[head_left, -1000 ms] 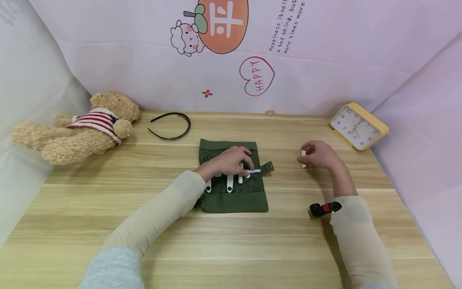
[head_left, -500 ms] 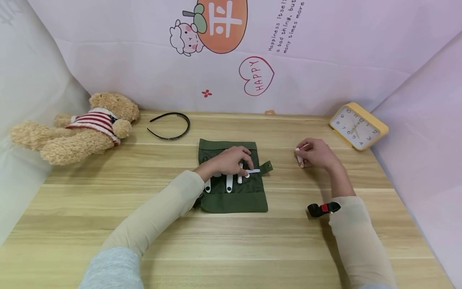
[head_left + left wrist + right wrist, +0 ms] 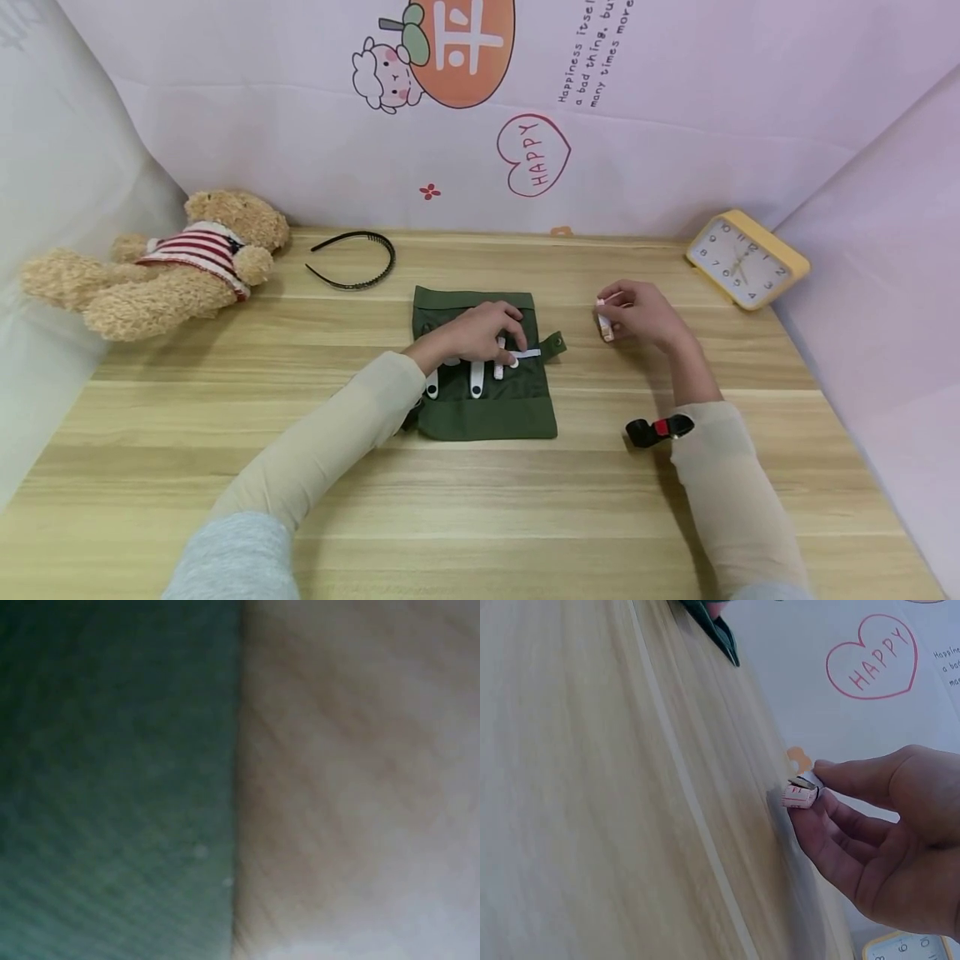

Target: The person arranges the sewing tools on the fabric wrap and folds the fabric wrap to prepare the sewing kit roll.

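A dark green tool pouch (image 3: 487,421) lies unrolled on the table, with a white strap (image 3: 531,353) across it. White-handled tools (image 3: 477,382) and a pinkish-white piece (image 3: 499,367) sit in it under my left hand (image 3: 476,332). That hand rests over the pouch, thumb and forefinger pinching at the strap; its other fingers are partly hidden. My right hand (image 3: 643,315) pinches a small pink-and-white nail clipper (image 3: 800,796) between thumb and fingers, above the table right of the pouch. In the left wrist view only green fabric (image 3: 112,780) and skin fill the frame.
A snap tab (image 3: 553,345) sticks out from the pouch's right side. A black headband (image 3: 390,258) and a teddy bear (image 3: 198,262) lie at the back left. At the back right stands a yellow alarm clock (image 3: 746,260). A printed cloth (image 3: 300,125) hangs behind the table.
My right hand has moved left, towards the pouch, and the nail clipper in its fingers has tilted. My left hand stays in place on the pouch.
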Action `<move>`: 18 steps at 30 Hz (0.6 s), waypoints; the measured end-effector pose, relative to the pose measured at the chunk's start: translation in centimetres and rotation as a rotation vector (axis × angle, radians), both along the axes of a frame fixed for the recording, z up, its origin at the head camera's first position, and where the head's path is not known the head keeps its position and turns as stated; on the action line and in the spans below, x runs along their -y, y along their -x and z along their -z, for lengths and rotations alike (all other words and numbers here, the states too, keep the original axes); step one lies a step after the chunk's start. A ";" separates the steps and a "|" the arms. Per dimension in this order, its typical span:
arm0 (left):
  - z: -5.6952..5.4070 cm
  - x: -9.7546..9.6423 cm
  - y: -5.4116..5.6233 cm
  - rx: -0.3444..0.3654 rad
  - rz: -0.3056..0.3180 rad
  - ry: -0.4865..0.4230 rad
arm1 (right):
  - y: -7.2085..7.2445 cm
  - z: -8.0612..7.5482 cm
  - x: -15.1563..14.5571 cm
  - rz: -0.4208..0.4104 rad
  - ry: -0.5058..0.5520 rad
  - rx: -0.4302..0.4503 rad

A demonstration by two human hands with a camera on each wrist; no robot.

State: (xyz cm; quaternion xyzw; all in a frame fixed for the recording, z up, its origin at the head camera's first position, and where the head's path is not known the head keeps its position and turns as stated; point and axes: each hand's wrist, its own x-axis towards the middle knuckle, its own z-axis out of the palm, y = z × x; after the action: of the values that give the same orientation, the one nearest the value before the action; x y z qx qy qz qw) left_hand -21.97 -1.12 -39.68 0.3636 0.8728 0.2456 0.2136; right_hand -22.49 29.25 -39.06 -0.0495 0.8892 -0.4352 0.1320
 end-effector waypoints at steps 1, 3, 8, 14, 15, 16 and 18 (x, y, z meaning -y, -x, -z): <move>0.0 0.0 0.0 0.001 -0.002 0.002 | 0.0 0.0 0.2 -0.002 0.018 0.007; 0.0 0.0 0.0 0.002 -0.005 0.004 | 0.1 -0.1 0.5 -0.008 0.044 0.015; 0.0 0.0 0.0 0.002 -0.002 0.001 | 0.2 -0.4 1.2 -0.036 0.076 0.011; 0.0 0.1 0.0 0.005 -0.001 -0.004 | 0.4 -0.7 2.3 -0.073 0.148 -0.015; 0.0 0.1 0.0 0.007 -0.001 -0.006 | 0.4 -0.7 2.5 -0.076 0.161 -0.017; -0.1 0.1 0.0 0.011 -0.002 -0.008 | 0.5 -0.7 2.7 -0.081 0.175 -0.019; -0.1 0.1 0.0 0.018 -0.002 -0.013 | 0.6 -0.7 3.0 -0.088 0.194 -0.020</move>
State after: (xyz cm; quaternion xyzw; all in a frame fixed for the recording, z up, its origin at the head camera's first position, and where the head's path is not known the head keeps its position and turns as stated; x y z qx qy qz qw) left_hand -22.00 -1.24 -39.62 0.3618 0.8696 0.2549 0.2188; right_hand -23.09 26.21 -38.40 -0.1054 0.8411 -0.5126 0.1366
